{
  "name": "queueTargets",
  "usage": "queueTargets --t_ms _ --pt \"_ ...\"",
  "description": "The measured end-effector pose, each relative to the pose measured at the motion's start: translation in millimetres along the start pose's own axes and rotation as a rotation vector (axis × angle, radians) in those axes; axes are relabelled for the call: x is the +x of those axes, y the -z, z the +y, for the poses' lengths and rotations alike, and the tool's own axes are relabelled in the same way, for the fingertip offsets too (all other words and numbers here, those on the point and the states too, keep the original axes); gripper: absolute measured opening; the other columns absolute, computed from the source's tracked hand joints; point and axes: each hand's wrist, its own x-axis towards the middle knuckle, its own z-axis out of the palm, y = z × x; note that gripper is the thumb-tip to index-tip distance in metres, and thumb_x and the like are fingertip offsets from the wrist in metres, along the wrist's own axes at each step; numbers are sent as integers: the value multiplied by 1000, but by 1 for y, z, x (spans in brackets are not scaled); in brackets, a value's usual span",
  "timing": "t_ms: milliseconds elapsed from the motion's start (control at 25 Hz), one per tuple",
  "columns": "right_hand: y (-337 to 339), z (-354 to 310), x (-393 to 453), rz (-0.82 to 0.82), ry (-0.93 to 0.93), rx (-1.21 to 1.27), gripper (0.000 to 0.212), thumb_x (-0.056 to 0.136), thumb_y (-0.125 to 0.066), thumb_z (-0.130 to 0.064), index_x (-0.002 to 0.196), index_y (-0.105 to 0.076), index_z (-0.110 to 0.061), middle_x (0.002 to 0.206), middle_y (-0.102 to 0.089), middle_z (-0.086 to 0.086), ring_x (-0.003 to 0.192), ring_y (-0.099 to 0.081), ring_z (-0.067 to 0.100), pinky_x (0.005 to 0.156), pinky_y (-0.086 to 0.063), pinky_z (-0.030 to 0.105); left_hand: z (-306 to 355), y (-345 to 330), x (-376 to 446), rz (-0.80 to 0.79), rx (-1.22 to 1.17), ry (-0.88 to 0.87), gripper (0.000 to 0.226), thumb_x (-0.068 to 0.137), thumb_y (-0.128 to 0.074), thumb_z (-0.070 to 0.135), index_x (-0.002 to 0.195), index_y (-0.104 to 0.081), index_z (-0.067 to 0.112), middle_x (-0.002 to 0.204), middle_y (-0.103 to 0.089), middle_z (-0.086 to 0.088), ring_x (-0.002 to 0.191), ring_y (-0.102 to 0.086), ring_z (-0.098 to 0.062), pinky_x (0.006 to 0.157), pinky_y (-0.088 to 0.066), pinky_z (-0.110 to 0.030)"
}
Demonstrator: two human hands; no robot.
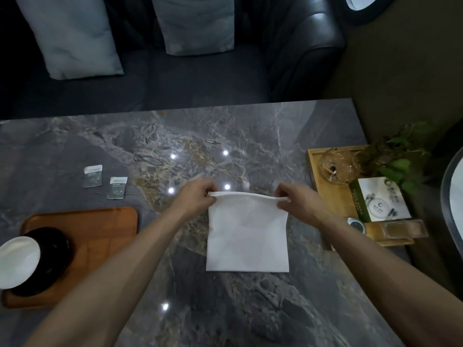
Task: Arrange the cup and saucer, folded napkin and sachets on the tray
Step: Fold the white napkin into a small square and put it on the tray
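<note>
A white cloth napkin (pixel 248 236) lies on the grey marble table (pixel 250 309) in the middle. My left hand (pixel 198 196) pinches its far left corner and my right hand (pixel 298 199) pinches its far right corner, lifting the far edge slightly. Two small sachets (pixel 93 175) (pixel 117 187) lie flat on the table to the left. A brown wooden tray (pixel 105 226) sits at the near left. On it stands a white cup (pixel 17 261) on a dark saucer (pixel 57 249), at the tray's left end.
A second, lighter wooden tray (pixel 318 171) at the right holds a glass ashtray (pixel 337 166), a green and white box (pixel 380 199), a small tin and a plant (pixel 400 156). A dark sofa with two pale cushions (pixel 72 36) stands beyond the table's far edge.
</note>
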Motion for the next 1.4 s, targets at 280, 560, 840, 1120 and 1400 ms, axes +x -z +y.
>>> queueTargets --t_ms 280,560,840,1120,1400 --pt "-4 -5 -43 64 64 77 9 83 -65 -16 88 -62 -24 91 -67 -8 86 -60 15 73 -52 39 -2 0 -53 130 96 -136 10 79 -69 14 88 -67 17 92 -61 -2 86 -57 -22 73 -47 -38" --pt "-9 -8 -51 116 30 192 11 86 -66 -19 88 -62 -29 87 -64 -12 84 -59 12 69 -46 33 -9 -9 -60 183 15 -54 7 86 -62 21 92 -64 23 90 -63 4 85 -59 -18 73 -49 -37" --pt "-15 -9 8 76 -90 29 18 89 -53 -16 101 -64 -22 101 -70 4 86 -60 23 66 -42 32 -11 -15 -14 42 -91 178 9 83 -63 20 92 -63 22 90 -68 -1 85 -64 -23 70 -49 -35" --pt "-29 -3 40 36 -110 -74 32 86 -57 -9 113 -63 -24 112 -69 3 90 -59 22 66 -40 29 -26 -28 -3 -175 211 85 124 56 -84 54 145 3 55 151 -36 -4 137 -28 -31 110 -19 -59" --pt "-33 5 44 42 -83 -89 29 84 -59 -6 106 -62 -24 106 -69 2 81 -54 17 56 -35 26 -47 -40 -9 -131 324 -61 135 53 -84 56 141 19 59 142 -35 -5 129 -28 -27 104 -19 -50"
